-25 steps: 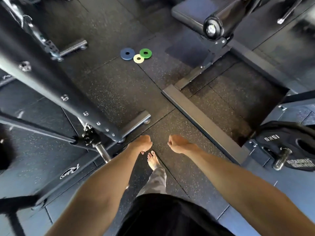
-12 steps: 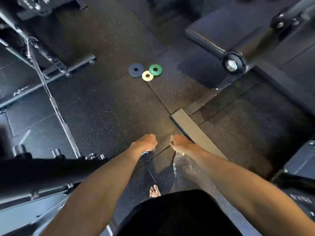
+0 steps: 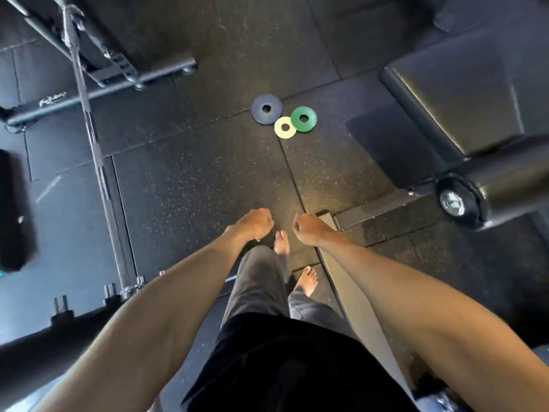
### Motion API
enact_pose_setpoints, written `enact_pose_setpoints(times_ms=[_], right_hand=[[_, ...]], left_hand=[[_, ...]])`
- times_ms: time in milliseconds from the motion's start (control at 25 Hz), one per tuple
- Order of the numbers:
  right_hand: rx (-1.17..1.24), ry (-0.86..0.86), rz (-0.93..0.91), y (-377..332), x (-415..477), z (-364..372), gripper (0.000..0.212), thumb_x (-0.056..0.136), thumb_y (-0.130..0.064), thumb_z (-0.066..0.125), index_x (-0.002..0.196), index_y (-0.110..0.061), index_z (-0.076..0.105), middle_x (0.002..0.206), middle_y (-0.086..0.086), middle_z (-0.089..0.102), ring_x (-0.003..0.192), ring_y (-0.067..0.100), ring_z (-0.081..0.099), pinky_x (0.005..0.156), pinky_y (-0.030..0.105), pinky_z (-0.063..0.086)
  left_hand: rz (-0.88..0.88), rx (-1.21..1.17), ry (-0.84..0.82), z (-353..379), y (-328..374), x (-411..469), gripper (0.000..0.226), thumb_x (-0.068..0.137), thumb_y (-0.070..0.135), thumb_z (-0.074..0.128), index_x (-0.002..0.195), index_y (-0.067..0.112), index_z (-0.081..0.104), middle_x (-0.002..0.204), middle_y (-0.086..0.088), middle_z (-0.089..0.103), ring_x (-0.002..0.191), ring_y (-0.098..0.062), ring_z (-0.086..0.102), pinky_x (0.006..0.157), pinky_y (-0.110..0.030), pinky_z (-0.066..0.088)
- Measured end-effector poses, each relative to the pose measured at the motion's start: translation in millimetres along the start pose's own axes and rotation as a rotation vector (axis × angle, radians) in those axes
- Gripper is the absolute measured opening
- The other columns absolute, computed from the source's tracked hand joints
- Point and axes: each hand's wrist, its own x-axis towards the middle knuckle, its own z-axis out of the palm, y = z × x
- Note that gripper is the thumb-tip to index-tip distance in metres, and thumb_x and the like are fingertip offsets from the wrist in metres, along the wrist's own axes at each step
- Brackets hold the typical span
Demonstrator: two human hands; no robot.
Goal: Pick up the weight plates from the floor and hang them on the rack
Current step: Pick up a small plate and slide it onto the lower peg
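Three weight plates (image 3: 278, 128) on floor (image 3: 208, 188), hands (image 3: 252, 223) curled

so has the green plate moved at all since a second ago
No. The green plate still touches the yellow plate beside the same floor seam; only the view came closer.
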Motion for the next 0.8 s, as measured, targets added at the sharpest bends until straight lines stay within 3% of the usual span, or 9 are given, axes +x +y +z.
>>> enact_pose_setpoints(times_ms=[80,160,280,360,440,640,800], right_hand=[[-0.026,-0.034,0.009,1.3,28.8,-24.4,0.031,0.102,-0.028,0.043,0.116,-0.007,0.061,0.12,0.017,0.065,0.113,0.035,0.062,0.089,0.036,0.048],[-0.04,-0.031,0.022,1.2,62.5,-49.2,0.03,0.103,-0.027,0.043,0.117,-0.007,0.06,0.119,0.017,0.065,0.112,0.035,0.062,0.088,0.037,0.048],[-0.02,-0.028,0.083,-0.7,116.9,-88.5,0.028,0.102,-0.026,0.043,0.115,-0.007,0.059,0.116,0.017,0.065,0.11,0.035,0.062,0.087,0.038,0.049],[-0.006,-0.046,0.117,-5.8,154.2,-114.9,0.028,0.102,-0.025,0.043,0.113,-0.007,0.06,0.115,0.017,0.065,0.108,0.035,0.063,0.088,0.037,0.05],[0.017,-0.034,0.118,-14.9,195.5,-141.5,0.027,0.103,-0.025,0.042,0.111,-0.006,0.06,0.113,0.017,0.066,0.107,0.035,0.064,0.088,0.039,0.051],[0.012,-0.016,0.088,-26.5,296.3,-195.0,0.031,0.103,-0.024,0.04,0.12,-0.004,0.058,0.12,0.019,0.063,0.112,0.037,0.06,0.089,0.04,0.047],[-0.009,0.009,0.154,6.3,396.8,-202.9,0.047,0.099,-0.029,0.038,0.136,-0.004,0.051,0.146,0.025,0.042,0.137,0.044,0.037,0.112,0.052,0.034]], left_hand=[[0.006,0.018,0.013,-20.1,9.3,31.7,0.028,0.102,0.022,0.039,0.115,0.005,0.058,0.107,-0.015,0.068,0.095,-0.031,0.068,0.082,-0.036,0.054],[0.004,0.074,0.032,-45.9,15.5,62.6,0.03,0.103,0.023,0.04,0.121,0.008,0.059,0.129,-0.016,0.06,0.115,-0.034,0.061,0.096,-0.04,0.051],[-0.012,0.083,-0.045,-93.9,23.2,111.6,0.017,0.101,0.017,0.044,0.093,0.017,0.059,0.124,-0.018,0.063,0.111,-0.036,0.063,0.088,-0.039,0.052],[-0.01,0.039,-0.086,-129.3,27.5,144.6,0.024,0.101,0.012,0.04,0.111,0.001,0.059,0.115,-0.022,0.066,0.104,-0.037,0.067,0.077,-0.034,0.05],[-0.037,0.039,-0.123,-166.1,33.9,184.4,0.031,0.101,0.008,0.039,0.12,-0.006,0.059,0.116,-0.024,0.067,0.103,-0.036,0.068,0.077,-0.034,0.051],[-0.025,0.036,-0.036,-237.7,55.8,284.0,0.034,0.102,0.015,0.038,0.12,-0.001,0.062,0.117,-0.019,0.067,0.107,-0.034,0.065,0.081,-0.035,0.051],[-0.029,0.084,-0.036,-258.2,59.1,376.2,0.032,0.103,0.015,0.036,0.125,0.003,0.057,0.12,-0.018,0.064,0.107,-0.034,0.064,0.077,-0.034,0.047]])
